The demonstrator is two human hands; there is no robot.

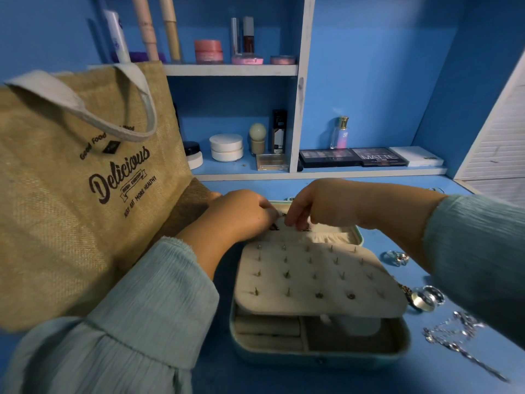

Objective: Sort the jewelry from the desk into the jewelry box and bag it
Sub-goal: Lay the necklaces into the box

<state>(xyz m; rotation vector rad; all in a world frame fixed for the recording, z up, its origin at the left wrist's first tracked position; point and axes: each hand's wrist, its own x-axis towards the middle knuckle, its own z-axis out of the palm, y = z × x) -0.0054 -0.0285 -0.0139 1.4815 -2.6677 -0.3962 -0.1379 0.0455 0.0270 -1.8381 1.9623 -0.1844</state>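
Note:
A teal jewelry box lies open on the blue desk, its cream earring panel studded with several pins and tilted above the lower compartments. My left hand and my right hand meet at the panel's far edge, fingertips pinched on a small dark piece of jewelry; what it is stays too small to tell. A burlap tote bag printed "Delicious" stands upright to the left of the box. Loose jewelry lies to the right: silver rings, a round-faced ring and a silver chain.
White shelves behind the desk hold cosmetics: jars, tubes, a perfume bottle and eyeshadow palettes. A white louvered panel stands at the far right. My pale green sleeves cover part of the desk's front.

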